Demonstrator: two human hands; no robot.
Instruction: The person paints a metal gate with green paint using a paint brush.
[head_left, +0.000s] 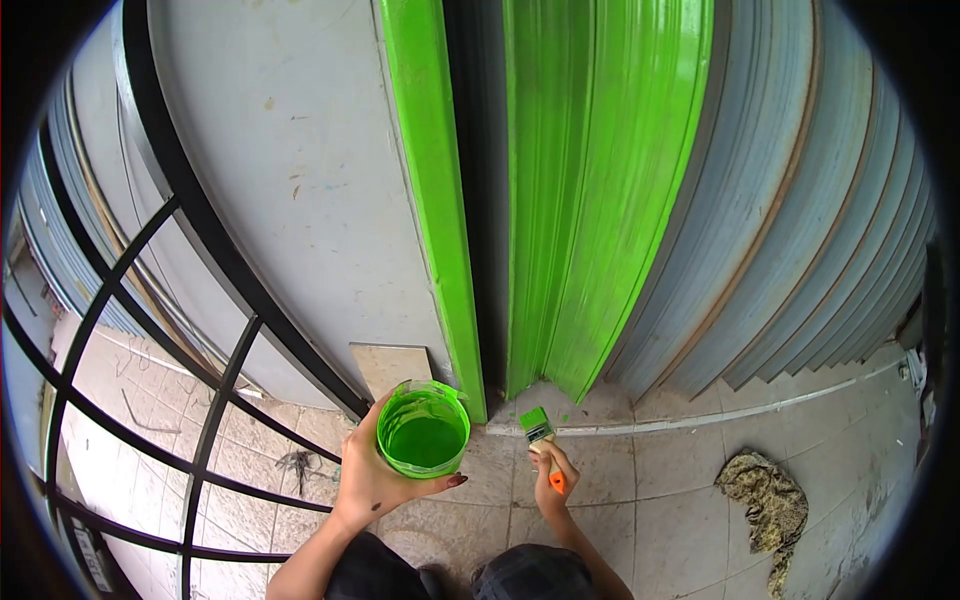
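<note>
My left hand (366, 474) is wrapped round a tub of green paint (424, 440), its open top facing up and its inner wall smeared with paint. In my right hand (556, 478) is a paintbrush (538, 426) with an orange-tipped handle. Its bristles are coated green and point forward, away from me. Ahead of the brush stands a folding metal shutter panel (600, 200) covered in wet-looking green, thinner and streaky in places. To its left runs a green upright post (428, 200), with a dark gap between the two.
Unpainted grey shutter folds (780, 200) continue to the right. On the left are a pale wall (280, 150) and a black metal grille (200, 440). A stained rag (768, 505) lies on the tiled floor (670, 500), and a floor track (700, 418) crosses in front.
</note>
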